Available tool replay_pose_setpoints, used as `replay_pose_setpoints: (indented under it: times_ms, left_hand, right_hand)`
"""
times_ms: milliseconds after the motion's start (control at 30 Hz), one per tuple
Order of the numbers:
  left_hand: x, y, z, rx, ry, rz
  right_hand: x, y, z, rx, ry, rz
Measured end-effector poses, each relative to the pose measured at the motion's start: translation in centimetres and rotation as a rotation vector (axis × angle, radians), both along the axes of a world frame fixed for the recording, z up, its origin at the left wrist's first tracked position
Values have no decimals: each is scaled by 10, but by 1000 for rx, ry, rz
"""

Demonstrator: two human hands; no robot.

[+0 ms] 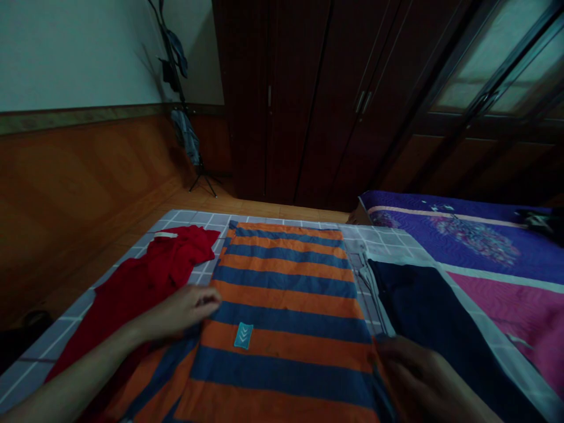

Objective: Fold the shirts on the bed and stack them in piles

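Observation:
An orange and blue striped shirt (282, 352) with a small teal patch lies spread before me, one sleeve slanting out at the lower left. At its left edge is my left hand (189, 308), fingers curled; what they hold, if anything, is hidden. My right hand (412, 367), dark and slightly blurred, has its fingers closed on the shirt's right edge, where the cloth bunches. A crumpled red garment (154, 270) lies left of the shirt, partly behind my left forearm. To the right is a folded dark navy garment (432, 305).
Everything rests on a grey grid-patterned sheet (379, 238). Beyond it stand a dark wooden wardrobe (299, 106) and a coat stand (180, 88) with clothes. A purple floral cover (409, 223) and pink bedding (497, 299) lie on the right.

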State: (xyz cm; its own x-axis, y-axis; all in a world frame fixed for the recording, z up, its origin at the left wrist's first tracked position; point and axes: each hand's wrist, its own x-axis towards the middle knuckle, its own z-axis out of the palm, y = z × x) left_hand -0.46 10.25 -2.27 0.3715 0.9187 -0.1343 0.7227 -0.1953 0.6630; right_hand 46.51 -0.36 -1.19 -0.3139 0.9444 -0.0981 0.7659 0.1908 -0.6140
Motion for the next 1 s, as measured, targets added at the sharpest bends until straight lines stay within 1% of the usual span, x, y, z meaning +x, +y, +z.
replay_pose_setpoints:
  times_ms: [33, 67, 133, 167, 200, 267, 333, 400, 500, 600, 700, 800, 900, 1000]
  left_hand:
    - [7, 30, 2, 38, -5, 7]
    - [14, 58, 2, 108, 19, 90]
    - [24, 109, -4, 188, 56, 219]
    - [27, 129, -9, 216, 73, 270]
    - [29, 145, -15, 235, 87, 314]
    - [34, 169, -27, 260, 109, 390]
    - [39, 184, -38, 276, 123, 461]
    - [45, 192, -46, 294, 127, 525]
    - [50, 203, -58, 307, 106, 593]
    - [45, 214, -68, 293, 41, 620]
    - [35, 228, -75, 290, -83, 634]
    - [26, 239, -79, 304, -266, 662]
    - [21, 245, -81, 296, -441, 724]
    - [18, 249, -85, 278, -519, 784]
  right_hand:
    - [-1, 20, 0, -38, 42, -68]
    - [-2, 41, -3, -53, 88, -139]
    - [0, 85, -17, -40, 155, -313]
    - [2, 107, -25, -32, 172, -420]
    - [4, 128, -33, 0, 161, -493]
    - [8, 165, -44, 42, 143, -589]
    - [9, 193, -49, 62, 138, -638]
    - [8, 215, -51, 55, 151, -670]
    - [5, 238, -55, 7, 173, -721]
    - [7, 255, -60, -74, 187, -798]
    - [12, 267, -62, -160, 221, -832]
    - [18, 273, -61, -216, 277, -810]
    - [25, 275, -61, -238, 325, -776]
    - [30, 277, -64, -245, 350, -749]
